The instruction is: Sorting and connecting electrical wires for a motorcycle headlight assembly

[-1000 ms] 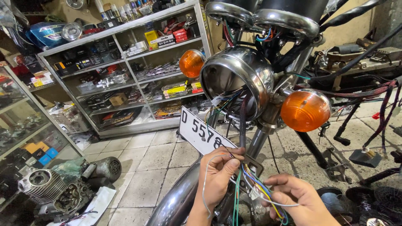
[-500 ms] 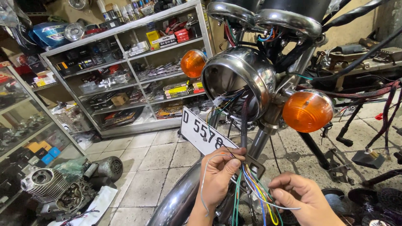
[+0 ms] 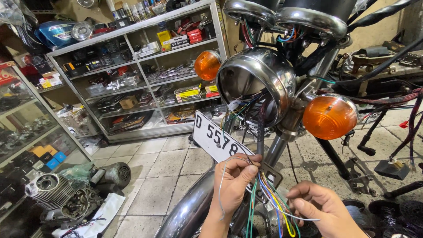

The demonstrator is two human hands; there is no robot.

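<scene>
My left hand (image 3: pixel 235 183) pinches a bundle of coloured wires (image 3: pixel 272 200) just below the white number plate (image 3: pixel 216 138) of a motorcycle. My right hand (image 3: pixel 319 209) holds the same wires lower down, with a thin pale wire looping over its fingers. The wires run up toward the empty chrome headlight shell (image 3: pixel 257 83), where more loose wires hang out. Orange turn signals sit on either side, one at the left (image 3: pixel 207 65) and one at the right (image 3: pixel 329 117). The chrome front fender (image 3: pixel 187 211) curves down beneath my hands.
A glass-fronted metal shelf (image 3: pixel 145 79) full of boxed spare parts stands behind. An engine block (image 3: pixel 55 194) lies on the tiled floor at the lower left, beside a glass display case (image 3: pixel 26 132). Cables, stands and dark parts crowd the right side.
My view has tilted slightly, shifting the motorcycle a little in frame. Both hands stay on the wires, with the fingers shifting slightly along the bundle.
</scene>
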